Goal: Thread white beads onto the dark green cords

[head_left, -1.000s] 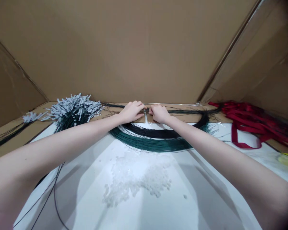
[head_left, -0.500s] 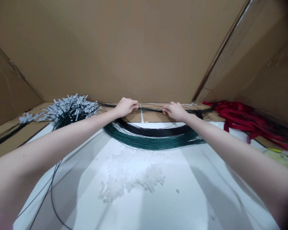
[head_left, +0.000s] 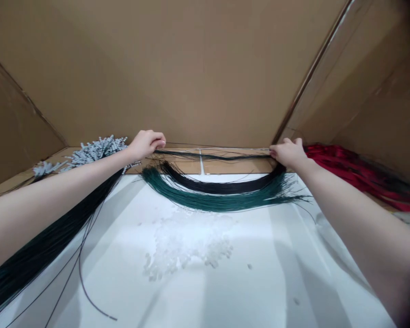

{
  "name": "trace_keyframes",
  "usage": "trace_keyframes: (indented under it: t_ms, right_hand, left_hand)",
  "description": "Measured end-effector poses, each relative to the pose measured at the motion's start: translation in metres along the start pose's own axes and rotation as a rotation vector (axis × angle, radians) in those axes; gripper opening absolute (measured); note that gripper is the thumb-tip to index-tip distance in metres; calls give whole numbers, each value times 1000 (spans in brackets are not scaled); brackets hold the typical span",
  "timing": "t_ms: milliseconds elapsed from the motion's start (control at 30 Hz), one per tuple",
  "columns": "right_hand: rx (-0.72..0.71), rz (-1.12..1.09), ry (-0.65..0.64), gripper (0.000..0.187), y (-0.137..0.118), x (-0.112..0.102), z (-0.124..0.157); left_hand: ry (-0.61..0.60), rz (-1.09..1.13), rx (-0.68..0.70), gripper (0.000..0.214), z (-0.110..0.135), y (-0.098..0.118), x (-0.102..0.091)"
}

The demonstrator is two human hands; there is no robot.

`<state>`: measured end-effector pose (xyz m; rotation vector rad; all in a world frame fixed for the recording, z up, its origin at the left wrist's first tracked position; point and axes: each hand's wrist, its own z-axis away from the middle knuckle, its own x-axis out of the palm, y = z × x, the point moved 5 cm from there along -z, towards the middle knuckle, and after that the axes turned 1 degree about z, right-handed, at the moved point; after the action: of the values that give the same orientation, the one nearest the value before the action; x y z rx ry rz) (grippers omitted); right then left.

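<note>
At the back edge of the white surface, a thin bundle of dark green wires (head_left: 218, 157) stretches sideways between my hands. My left hand (head_left: 146, 143) is closed around its left end, near the white-tipped stems. My right hand (head_left: 289, 151) pinches the right end, close to the red ribbons. Just in front of the bundle lies a curved bunch of black wires (head_left: 215, 187). Nearer to me curves a thicker bunch of green wires (head_left: 205, 202), its right ends splayed out.
White-tipped dark stems (head_left: 97, 150) lie at the left, their long ends running toward me. Red ribbons (head_left: 345, 168) are heaped at the right. Small translucent pieces (head_left: 191, 241) are scattered on the white surface (head_left: 246, 300). Cardboard walls (head_left: 198, 73) stand behind and at both sides.
My hands have moved apart along the thin wire bundle, the left hand leftward and the right hand rightward. More of the bundle and of the curved bunches now shows.
</note>
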<state>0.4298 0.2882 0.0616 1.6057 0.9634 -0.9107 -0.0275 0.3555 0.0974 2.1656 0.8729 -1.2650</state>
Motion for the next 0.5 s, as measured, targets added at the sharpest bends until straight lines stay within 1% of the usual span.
trace_keyframes:
  t_ms: [100,267,400,500]
  right_hand:
    - [60,19,3,32,3,-3,-3]
    - [142,42,32,30,7,-9,-2]
    - [196,16,124,31,13,-23,4]
    - [242,-60,188,32,21,-34,6]
  left_hand:
    - [15,-9,-15,27,7,-7,-10]
    - [29,-10,-38,27,15,-15,-17]
    - [43,-11,-55,28,21,-18,-23]
    - [60,-12,-69,27,25,-19,-30]
